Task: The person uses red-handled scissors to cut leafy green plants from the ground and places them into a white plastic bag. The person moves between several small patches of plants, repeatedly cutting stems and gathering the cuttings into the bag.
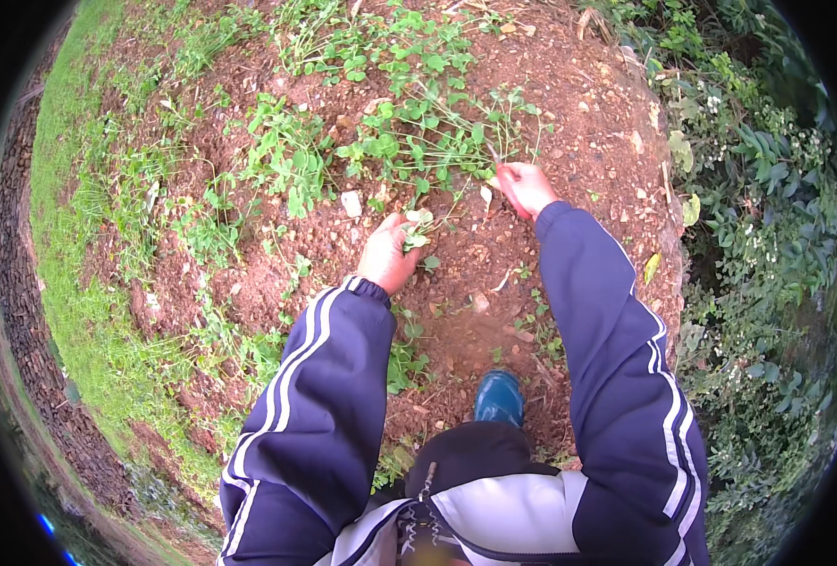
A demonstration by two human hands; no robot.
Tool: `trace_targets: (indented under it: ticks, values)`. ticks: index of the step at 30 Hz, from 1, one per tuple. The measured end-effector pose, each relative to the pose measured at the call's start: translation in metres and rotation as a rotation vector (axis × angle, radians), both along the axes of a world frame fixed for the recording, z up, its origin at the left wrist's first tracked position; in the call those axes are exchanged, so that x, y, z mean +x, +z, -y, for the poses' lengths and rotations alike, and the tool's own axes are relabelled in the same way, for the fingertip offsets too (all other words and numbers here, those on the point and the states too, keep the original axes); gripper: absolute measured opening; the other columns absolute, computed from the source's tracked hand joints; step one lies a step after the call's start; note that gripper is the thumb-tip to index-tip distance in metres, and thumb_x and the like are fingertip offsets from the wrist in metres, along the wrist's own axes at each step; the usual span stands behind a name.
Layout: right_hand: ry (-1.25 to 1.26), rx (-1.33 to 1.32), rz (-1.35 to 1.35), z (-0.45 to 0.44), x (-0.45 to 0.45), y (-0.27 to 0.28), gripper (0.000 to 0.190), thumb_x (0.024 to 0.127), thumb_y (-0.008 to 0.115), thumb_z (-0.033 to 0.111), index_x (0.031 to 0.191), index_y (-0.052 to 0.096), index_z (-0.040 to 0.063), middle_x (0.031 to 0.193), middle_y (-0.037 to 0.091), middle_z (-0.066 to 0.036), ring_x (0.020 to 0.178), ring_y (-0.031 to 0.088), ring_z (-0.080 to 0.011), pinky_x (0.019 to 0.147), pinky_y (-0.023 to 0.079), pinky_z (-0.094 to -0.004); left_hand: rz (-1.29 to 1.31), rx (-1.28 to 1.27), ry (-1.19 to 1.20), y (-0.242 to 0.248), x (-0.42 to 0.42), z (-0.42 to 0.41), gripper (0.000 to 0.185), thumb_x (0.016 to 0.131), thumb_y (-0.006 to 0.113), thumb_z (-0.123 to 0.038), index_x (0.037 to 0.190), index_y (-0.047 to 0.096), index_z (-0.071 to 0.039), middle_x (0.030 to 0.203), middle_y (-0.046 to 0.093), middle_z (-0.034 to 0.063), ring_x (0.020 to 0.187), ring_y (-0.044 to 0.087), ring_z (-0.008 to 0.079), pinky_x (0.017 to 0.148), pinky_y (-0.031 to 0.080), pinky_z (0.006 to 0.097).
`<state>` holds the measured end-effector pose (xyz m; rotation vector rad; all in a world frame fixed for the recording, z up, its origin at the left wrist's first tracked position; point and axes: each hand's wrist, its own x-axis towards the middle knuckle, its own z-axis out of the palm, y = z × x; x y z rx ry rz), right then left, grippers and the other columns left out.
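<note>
Reddish, stony soil (475,269) lies before me with low, round-leaved green plants (418,134) growing on it. My left hand (389,255), palm turned inward, is closed on a small bunch of picked leaves (417,230) just above the soil. Farther forward and to the right, my right hand (523,187) grips a red handle (509,185); a thin pointed part shows beyond the fingers, among the stems. What kind of tool it is, I cannot tell. Thin stems of the plants stretch out to the left of that hand.
Dense bushes with small white flowers (765,240) border the soil on the right. Grass (72,212) and a stone wall or stony strip (29,304) run along the left. A blue rubber boot (499,397) stands on the soil below my hands. Pale stones (351,204) lie scattered about.
</note>
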<state>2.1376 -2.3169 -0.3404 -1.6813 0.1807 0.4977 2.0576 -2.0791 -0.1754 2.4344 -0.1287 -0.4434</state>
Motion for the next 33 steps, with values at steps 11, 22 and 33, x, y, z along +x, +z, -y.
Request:
trace_targets:
  ticks: [11,22,33]
  values:
    - [-0.061,-0.316,0.128,0.04,-0.055,0.081,0.029,0.082,0.063,0.033,0.094,0.062,0.008,0.075,0.063,-0.014,0.07,0.061,-0.0327,0.065,0.048,-0.0367,0.075,0.216,-0.304,-0.014,0.047,0.058,0.036,0.067,0.067,-0.006,0.103,0.061,-0.01,0.124,0.049,0.0075,0.093,0.059,0.0309,0.081,0.048,0.0393]
    - [0.073,-0.991,-0.083,0.079,-0.051,0.085,0.027,0.083,0.057,0.03,0.094,0.058,0.006,0.082,0.065,-0.019,0.079,0.063,-0.0374,0.07,0.049,-0.0474,-0.035,0.205,-0.243,-0.031,0.037,0.057,0.033,0.067,0.066,-0.001,0.1,0.062,-0.005,0.096,0.056,0.0119,0.089,0.059,0.0328,0.077,0.049,0.0383]
    - [0.03,-0.844,0.15,0.019,-0.025,0.067,0.04,0.084,0.058,0.03,0.119,0.053,0.011,0.089,0.062,-0.016,0.078,0.063,-0.0343,0.068,0.05,-0.0447,-0.001,0.194,-0.259,-0.036,0.033,0.047,0.042,0.067,0.068,-0.005,0.108,0.06,-0.012,0.115,0.052,0.0077,0.089,0.058,0.0307,0.08,0.048,0.0395]
